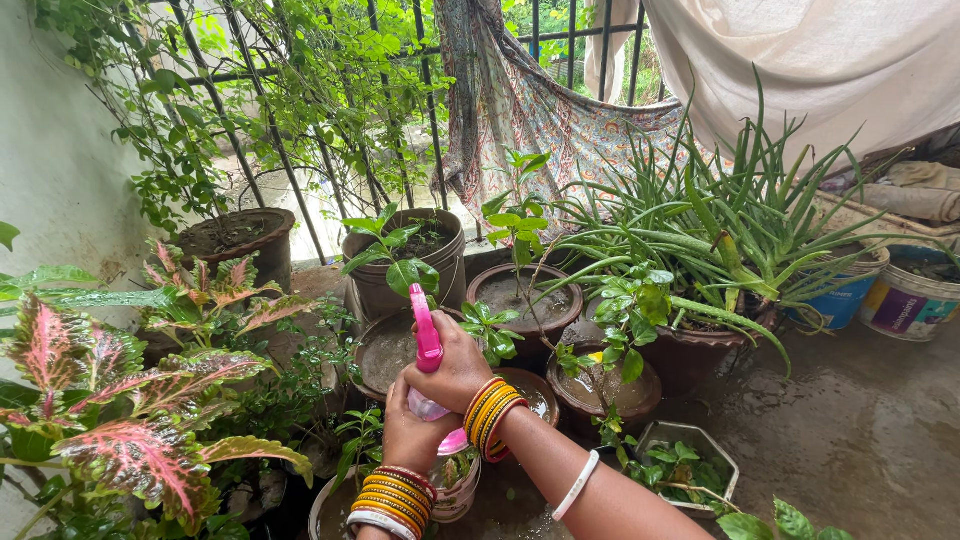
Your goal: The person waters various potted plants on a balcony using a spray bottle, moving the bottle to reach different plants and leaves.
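A pink spray bottle [427, 340] is held up over a cluster of potted plants. My right hand [455, 368] is wrapped around its pink trigger head, with orange and red bangles on the wrist. My left hand [410, 432] grips the bottle's clear body from below, also wearing several bangles. The nozzle points toward a small green plant [400, 262] in a brown pot [440, 250]. Directly under the bottle sit round clay pots [385, 350] with wet soil.
A pink-and-green leafed plant [130, 400] fills the left side. An aloe plant [730, 250] spreads at right, beside blue and white buckets [905, 300]. A metal railing with climbing vines [300, 90] and hanging cloths [800, 60] stands behind. Wet concrete floor [860, 430] lies at right.
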